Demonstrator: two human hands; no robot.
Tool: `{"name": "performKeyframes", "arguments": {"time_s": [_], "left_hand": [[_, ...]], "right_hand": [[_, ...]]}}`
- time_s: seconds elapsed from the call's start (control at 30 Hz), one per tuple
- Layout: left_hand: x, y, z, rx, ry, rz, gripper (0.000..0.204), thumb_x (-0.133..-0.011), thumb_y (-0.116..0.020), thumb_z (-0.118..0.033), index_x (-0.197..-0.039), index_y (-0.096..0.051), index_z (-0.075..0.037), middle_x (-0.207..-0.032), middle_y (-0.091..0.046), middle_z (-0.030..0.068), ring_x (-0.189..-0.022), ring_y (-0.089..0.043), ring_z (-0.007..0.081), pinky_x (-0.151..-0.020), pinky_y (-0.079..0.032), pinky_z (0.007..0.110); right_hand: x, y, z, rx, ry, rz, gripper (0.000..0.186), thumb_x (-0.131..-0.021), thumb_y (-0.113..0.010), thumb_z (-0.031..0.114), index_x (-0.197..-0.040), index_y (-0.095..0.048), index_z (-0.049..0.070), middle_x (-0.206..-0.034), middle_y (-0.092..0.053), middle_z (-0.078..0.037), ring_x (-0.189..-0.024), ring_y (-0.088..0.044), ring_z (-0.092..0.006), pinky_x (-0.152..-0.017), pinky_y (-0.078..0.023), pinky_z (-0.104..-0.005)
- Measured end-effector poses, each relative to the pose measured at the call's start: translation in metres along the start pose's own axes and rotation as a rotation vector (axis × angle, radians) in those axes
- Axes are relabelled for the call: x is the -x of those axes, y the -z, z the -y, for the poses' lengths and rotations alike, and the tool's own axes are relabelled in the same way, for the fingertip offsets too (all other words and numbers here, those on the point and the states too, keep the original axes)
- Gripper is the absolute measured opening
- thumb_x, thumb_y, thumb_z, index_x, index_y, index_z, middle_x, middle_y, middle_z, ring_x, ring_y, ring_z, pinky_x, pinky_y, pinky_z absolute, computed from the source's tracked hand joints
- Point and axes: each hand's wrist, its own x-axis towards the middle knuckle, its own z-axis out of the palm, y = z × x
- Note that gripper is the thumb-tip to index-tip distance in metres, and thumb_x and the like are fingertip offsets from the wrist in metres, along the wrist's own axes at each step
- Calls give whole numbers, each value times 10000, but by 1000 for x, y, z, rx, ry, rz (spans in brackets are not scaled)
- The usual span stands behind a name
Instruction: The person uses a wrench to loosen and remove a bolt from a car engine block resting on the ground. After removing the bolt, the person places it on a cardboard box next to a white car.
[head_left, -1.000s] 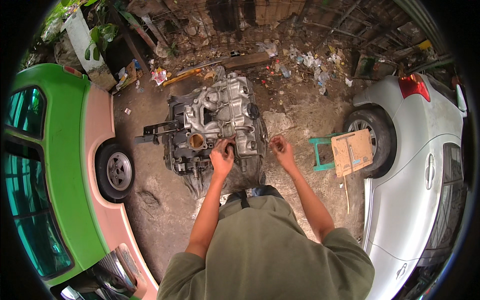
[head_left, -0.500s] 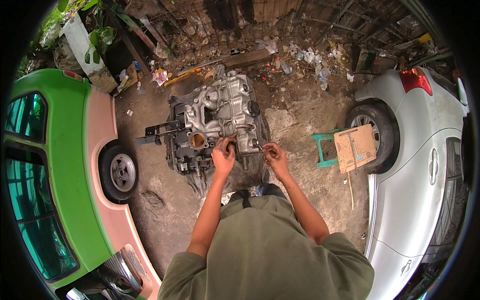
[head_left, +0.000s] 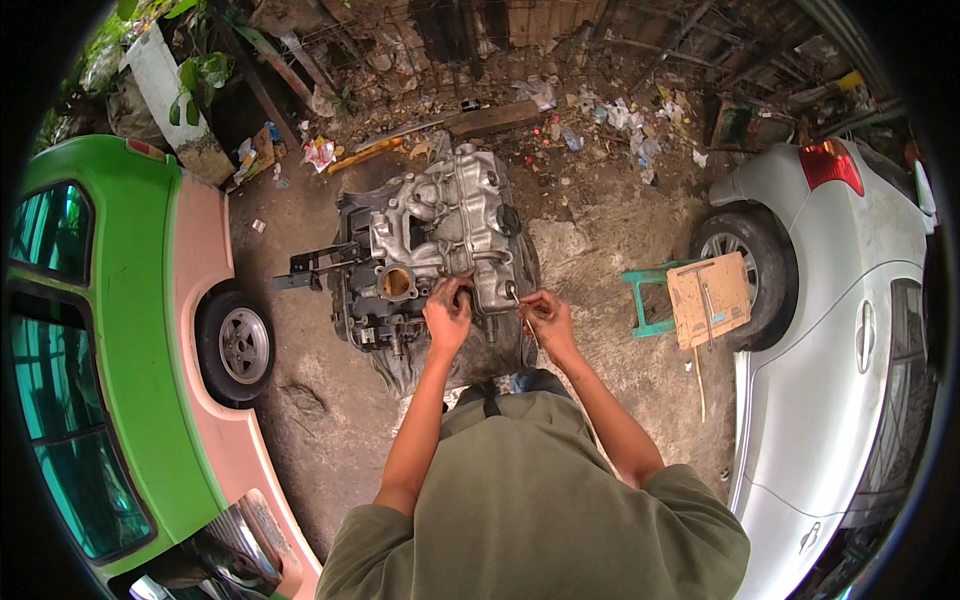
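Head view shows the engine [head_left: 462,230] on a dark sheet [head_left: 440,378], its round port [head_left: 397,284] facing up with a tan-brown inside; what fills it cannot be told. At the engine's near side, the person's left hand [head_left: 448,316] rests with curled fingers; whether they clasp anything cannot be told. The right hand [head_left: 550,322], at the right edge, pinches a slim rod [head_left: 516,297] reaching toward the cover's near corner. Ground [head_left: 600,235] separates the engine from the green-and-pink car [head_left: 120,230] and, rightward, from a green stool [head_left: 640,308] bearing cardboard [head_left: 730,285] beside the silver car [head_left: 800,420].
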Motion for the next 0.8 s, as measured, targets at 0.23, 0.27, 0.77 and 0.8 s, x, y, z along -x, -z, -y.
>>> {"name": "performKeyframes", "arguments": {"time_s": [0.23, 0.27, 0.77, 0.8], "left_hand": [[-1, 0, 3, 12, -13, 17, 239, -868, -540, 73, -998, -715, -26, -1112, -755, 115, -743, -656, 162, -499, -408, 280], [-1, 0, 3, 2, -27, 17, 236, -870, -541, 73, -996, -715, -26, -1107, -756, 113, -726, -650, 158, -494, -405, 280], [0, -1, -2, -25, -23, -37, 207, -840, -582, 69, -949, -703, -58, -912, -719, 83, -565, -533, 222, -499, -408, 332], [0, -1, -1, -26, -25, -36, 213, -839, -583, 70, -955, -706, -58, -904, -715, 85, -561, -527, 220, -498, -406, 333]], "right_hand": [[0, -4, 6, 60, 11, 1, 42, -965, -654, 25, -1004, -642, 17, -907, -689, -64, -804, -658, -111, -604, -530, -273], [-1, -4, 6, 71, 10, -1, 38, -965, -653, 22, -1001, -641, 15, -904, -690, -66, -798, -657, -110, -605, -529, -270], [-57, 29, 2, 529, 315, 231, 270, -802, -584, -191, -996, -619, -7, -922, -645, -84, -934, -629, -161, -755, -512, -315], [-65, 30, 8, 587, 307, 258, 321, -769, -569, -212, -1010, -623, -7, -949, -641, -98, -949, -634, -182, -756, -523, -332]]}}
